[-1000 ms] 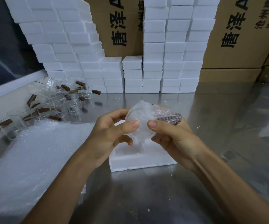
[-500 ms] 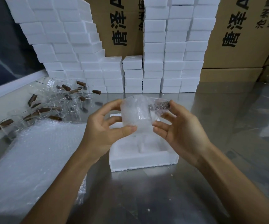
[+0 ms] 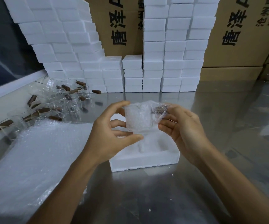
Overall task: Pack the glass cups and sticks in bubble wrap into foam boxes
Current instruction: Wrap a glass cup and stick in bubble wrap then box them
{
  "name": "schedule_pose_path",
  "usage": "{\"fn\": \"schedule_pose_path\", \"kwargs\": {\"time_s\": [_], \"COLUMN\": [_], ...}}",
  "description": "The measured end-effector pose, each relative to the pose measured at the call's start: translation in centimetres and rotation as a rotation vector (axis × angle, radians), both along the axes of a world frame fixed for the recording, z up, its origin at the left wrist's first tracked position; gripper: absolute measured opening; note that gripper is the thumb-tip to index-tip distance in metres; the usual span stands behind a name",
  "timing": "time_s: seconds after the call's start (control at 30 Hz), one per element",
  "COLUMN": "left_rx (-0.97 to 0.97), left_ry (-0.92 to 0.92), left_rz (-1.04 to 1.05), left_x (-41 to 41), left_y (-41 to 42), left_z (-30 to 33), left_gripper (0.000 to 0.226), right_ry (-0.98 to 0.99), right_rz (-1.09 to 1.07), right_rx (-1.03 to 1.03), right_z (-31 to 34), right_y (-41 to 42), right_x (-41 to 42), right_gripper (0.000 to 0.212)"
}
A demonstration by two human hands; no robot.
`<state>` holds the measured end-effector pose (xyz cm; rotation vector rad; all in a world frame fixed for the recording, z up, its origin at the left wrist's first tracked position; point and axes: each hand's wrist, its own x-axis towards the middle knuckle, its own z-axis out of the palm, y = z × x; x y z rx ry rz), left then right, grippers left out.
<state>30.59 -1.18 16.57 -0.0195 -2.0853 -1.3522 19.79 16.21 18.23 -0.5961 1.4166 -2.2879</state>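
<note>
Steel tabletop [image 3: 187, 191] under both hands: left hand [image 3: 108, 135] and right hand [image 3: 184, 131] each grasp one bubble-wrapped cup [image 3: 140, 117], held between them above one open foam box [image 3: 145, 159]. Bubble wrap sheets [image 3: 30, 159] lie near left; loose glass cups and sticks [image 3: 49, 104] far left; stacked foam boxes [image 3: 171, 54] beyond.

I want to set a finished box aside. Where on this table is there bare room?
Bare steel table lies right of the open white foam box, up to the stacked white foam boxes, and in front of the box towards you. The left is crowded: the bubble wrap sheet and loose glass cups with brown sticks.
</note>
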Motion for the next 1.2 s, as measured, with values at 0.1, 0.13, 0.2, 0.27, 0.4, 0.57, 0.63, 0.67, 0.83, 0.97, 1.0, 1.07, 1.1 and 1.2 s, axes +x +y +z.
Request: {"fn": "schedule_pose_path", "kwargs": {"time_s": [0.1, 0.13, 0.2, 0.27, 0.4, 0.57, 0.63, 0.67, 0.83, 0.97, 1.0, 1.07, 1.1, 1.2], "left_rx": [0.104, 0.121, 0.102, 0.03, -0.272, -0.309, -0.338, -0.335, -0.329, -0.428, -0.45, -0.466, -0.463, -0.434], "left_ry": [0.0, 0.011, -0.011, -0.091, -0.231, -0.443, -0.505, -0.53, -0.599, -0.59, -0.57, -0.523, -0.502, -0.491], "left_rz": [-0.034, -0.031, -0.035, -0.066, 0.005, 0.009, 0.021, 0.016, 0.027, 0.109, 0.12, 0.129, 0.134, 0.12], "left_x": [0.2, 0.2, 0.5, 0.9, 1.6, 1.9, 1.9, 1.9, 1.7, 1.3, 1.2, 0.9, 0.8, 0.8], "left_y": [0.2, 0.1, -0.3, -0.8, -2.1, -2.6, -2.6, -2.6, -2.5, -2.1, -2.0, -1.8, -1.8, -2.0], "left_z": [0.5, 0.6, 0.9, 1.0, 1.0, 0.9, 0.9, 0.9, 0.9, 0.3, 0.1, -0.2, -0.3, -0.5], "left_gripper": [0.061, 0.049, 0.035, 0.04, 0.042, 0.068, 0.069, 0.067, 0.06, 0.067, 0.069, 0.074, 0.077, 0.083], "right_ry": [0.043, 0.099, 0.249, 0.387, 0.585, 0.686, 0.7, 0.707, 0.709, 0.637, 0.626, 0.629, 0.641, 0.666], "right_rz": [-0.027, -0.04, -0.058, -0.066, -0.032, 0.037, 0.084, 0.102, 0.139, 0.153, 0.147, 0.115, 0.091, 0.046], "right_rx": [0.041, 0.077, 0.156, 0.213, 0.314, 0.458, 0.501, 0.524, 0.6, 0.614, 0.623, 0.636, 0.649, 0.687], "right_z": [-0.1, -0.2, -0.4, -0.6, -1.0, -1.6, -1.7, -1.9, -2.4, -3.1, -3.3, -3.6, -3.7, -3.9], "right_y": [0.0, 0.0, 0.0, 0.0, -0.2, -0.3, -0.2, -0.2, -0.1, -0.1, 0.0, 0.0, 0.0, 0.0], "right_x": [-0.2, -0.2, -0.1, 0.1, 0.4, 0.4, 0.3, 0.2, -0.3, -1.1, -1.3, -1.5, -1.7, -1.7], "right_gripper": [0.031, 0.029, 0.026, 0.024, 0.023, 0.021, 0.02, 0.02, 0.019, 0.022, 0.024, 0.025, 0.026, 0.026]}}
